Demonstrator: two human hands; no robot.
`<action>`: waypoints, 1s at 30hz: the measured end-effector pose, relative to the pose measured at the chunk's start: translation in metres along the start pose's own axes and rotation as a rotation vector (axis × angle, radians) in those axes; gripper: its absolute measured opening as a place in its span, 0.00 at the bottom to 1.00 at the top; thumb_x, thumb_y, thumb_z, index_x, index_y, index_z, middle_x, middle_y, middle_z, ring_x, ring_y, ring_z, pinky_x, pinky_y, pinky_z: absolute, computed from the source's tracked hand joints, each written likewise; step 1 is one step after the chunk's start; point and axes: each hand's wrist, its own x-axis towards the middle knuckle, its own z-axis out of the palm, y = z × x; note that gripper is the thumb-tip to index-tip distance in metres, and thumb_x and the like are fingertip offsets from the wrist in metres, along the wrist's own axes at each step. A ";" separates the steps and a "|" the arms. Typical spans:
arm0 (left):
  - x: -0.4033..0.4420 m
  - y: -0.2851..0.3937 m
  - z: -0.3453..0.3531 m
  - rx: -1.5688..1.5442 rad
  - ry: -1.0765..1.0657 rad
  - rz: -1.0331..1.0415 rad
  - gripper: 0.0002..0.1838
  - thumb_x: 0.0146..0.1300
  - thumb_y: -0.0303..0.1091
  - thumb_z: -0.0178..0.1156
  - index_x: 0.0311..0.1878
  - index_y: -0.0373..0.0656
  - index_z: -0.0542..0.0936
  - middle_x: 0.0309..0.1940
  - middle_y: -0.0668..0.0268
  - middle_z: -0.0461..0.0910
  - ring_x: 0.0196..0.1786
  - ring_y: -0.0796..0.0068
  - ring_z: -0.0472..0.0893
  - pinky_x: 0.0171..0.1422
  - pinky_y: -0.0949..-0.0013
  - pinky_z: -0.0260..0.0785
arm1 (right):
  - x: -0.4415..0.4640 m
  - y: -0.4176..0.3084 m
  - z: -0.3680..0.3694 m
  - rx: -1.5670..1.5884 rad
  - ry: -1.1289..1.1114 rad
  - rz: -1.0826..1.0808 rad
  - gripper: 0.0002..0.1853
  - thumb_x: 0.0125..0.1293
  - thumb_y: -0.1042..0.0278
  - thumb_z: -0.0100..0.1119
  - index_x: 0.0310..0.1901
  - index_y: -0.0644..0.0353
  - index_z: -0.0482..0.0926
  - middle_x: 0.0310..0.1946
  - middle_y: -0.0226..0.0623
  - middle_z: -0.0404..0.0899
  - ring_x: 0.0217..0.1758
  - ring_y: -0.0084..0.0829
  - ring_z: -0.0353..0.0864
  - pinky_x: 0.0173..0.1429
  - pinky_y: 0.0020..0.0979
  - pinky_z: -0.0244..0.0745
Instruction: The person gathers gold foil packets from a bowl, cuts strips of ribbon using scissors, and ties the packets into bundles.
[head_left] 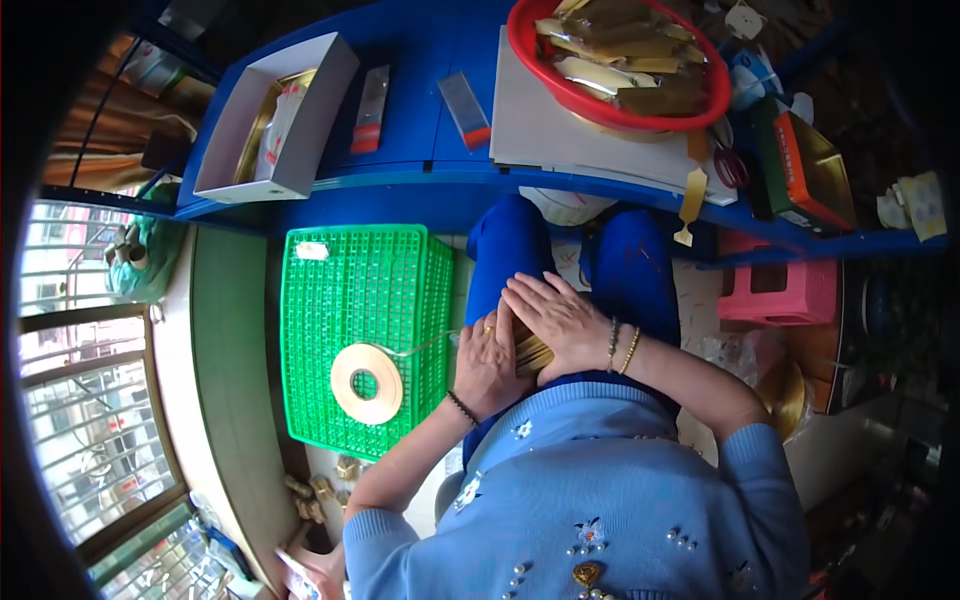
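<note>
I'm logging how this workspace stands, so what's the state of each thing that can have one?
Bundle of gold-brown pieces: partly covered
Left hand: on the bundle, grip unclear
Right hand: on the bundle, fingers extended, grip unclear
Tape roll: lying flat, partly unwound
Green basket: bearing the roll, apparently upside down
White box: open, partly filled
Red basin: filled with wrapped packets
Orange-sided box: open

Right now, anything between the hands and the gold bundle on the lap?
Nothing visible: left hand and right hand lie right against the gold bundle. The pale strip from the roll comes in from the left hand's outer side; its end is hidden.
</note>
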 end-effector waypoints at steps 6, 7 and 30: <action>-0.002 -0.013 -0.010 -0.041 -0.010 0.078 0.56 0.37 0.47 0.73 0.67 0.32 0.55 0.62 0.45 0.63 0.65 0.48 0.64 0.70 0.54 0.54 | 0.011 0.000 0.008 -0.045 -0.005 0.007 0.55 0.32 0.50 0.74 0.62 0.75 0.61 0.54 0.46 0.69 0.59 0.39 0.66 0.63 0.38 0.58; -0.003 -0.012 -0.021 -0.044 0.004 0.107 0.56 0.37 0.47 0.73 0.67 0.32 0.55 0.63 0.44 0.62 0.66 0.47 0.63 0.72 0.54 0.52 | 0.010 0.000 0.010 -0.046 0.020 0.002 0.54 0.32 0.51 0.74 0.61 0.75 0.62 0.52 0.45 0.70 0.57 0.39 0.67 0.62 0.37 0.59; 0.008 -0.062 0.060 -1.213 0.344 -0.125 0.41 0.70 0.63 0.30 0.73 0.37 0.47 0.72 0.52 0.51 0.74 0.58 0.52 0.76 0.59 0.42 | -0.003 -0.001 0.019 0.069 0.075 0.192 0.61 0.34 0.44 0.74 0.68 0.68 0.53 0.64 0.51 0.59 0.68 0.44 0.58 0.69 0.43 0.54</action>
